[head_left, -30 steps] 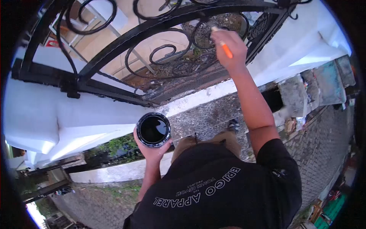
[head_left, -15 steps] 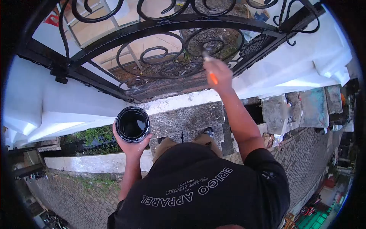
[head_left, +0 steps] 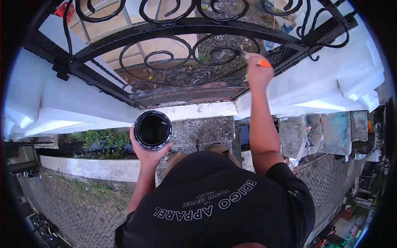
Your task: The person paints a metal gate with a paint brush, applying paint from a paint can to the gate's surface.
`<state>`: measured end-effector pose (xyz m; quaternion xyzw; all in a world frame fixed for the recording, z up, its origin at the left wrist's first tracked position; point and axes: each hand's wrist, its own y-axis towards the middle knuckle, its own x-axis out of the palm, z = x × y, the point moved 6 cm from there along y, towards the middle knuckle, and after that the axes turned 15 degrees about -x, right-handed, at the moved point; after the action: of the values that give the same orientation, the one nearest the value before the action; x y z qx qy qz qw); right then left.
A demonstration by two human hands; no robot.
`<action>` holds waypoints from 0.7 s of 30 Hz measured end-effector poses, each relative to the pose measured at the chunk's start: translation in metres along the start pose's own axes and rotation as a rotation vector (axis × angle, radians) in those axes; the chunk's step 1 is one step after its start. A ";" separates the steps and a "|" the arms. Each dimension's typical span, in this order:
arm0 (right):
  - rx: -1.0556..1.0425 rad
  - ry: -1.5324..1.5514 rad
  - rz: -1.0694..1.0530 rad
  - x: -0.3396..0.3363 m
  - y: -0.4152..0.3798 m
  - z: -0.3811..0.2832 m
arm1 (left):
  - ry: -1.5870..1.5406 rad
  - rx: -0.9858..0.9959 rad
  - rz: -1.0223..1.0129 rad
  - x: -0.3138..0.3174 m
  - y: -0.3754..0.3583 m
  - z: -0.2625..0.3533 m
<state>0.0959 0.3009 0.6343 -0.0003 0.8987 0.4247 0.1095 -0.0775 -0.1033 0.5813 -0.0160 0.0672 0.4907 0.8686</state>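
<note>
My left hand point(head_left: 149, 156) is wrapped round an open can point(head_left: 153, 130) with dark paint inside, held upright at the left of my body. In my right hand point(head_left: 259, 73) is a paintbrush point(head_left: 263, 63) with an orange handle. Its dark bristle end points left, at the scrollwork of a black iron gate point(head_left: 186, 28). Whether the bristles touch the curl is too small to tell.
White pillars stand on the left point(head_left: 70, 99) and right point(head_left: 314, 74) of the gate. Below it lies a stone step point(head_left: 202, 130). A planted ditch point(head_left: 103, 144), concrete slabs point(head_left: 291, 134) and a paved road point(head_left: 70, 206) lie around me.
My right hand with the brush has moved to the right, and the orange handle now points right. The can in my left hand sits slightly farther right in view. The view has shifted a little.
</note>
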 end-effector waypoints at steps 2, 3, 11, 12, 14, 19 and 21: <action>-0.344 -0.090 -0.170 0.020 -0.001 -0.058 | 0.024 0.003 -0.010 0.003 0.001 0.000; -0.290 0.059 -0.177 0.029 -0.003 -0.065 | -0.005 0.003 -0.015 0.004 0.002 -0.001; 0.489 0.094 -0.072 -0.006 0.000 0.068 | -0.041 -0.016 -0.029 -0.010 0.018 -0.004; 0.483 0.084 -0.074 -0.008 -0.005 0.069 | -0.018 -0.014 -0.038 -0.013 0.020 -0.006; 0.210 0.061 -0.104 -0.003 -0.002 0.049 | -0.021 -0.029 -0.038 -0.013 0.024 -0.003; 0.200 0.435 -0.091 0.020 0.012 -0.032 | -0.070 -0.016 -0.061 -0.015 0.034 -0.001; 0.359 0.362 -0.046 0.012 0.010 -0.006 | 0.010 0.013 -0.046 -0.019 0.035 -0.003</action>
<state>0.0822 0.3034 0.6436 -0.0772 0.9644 0.2487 -0.0451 -0.1173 -0.1022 0.5818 -0.0147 0.0744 0.4698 0.8795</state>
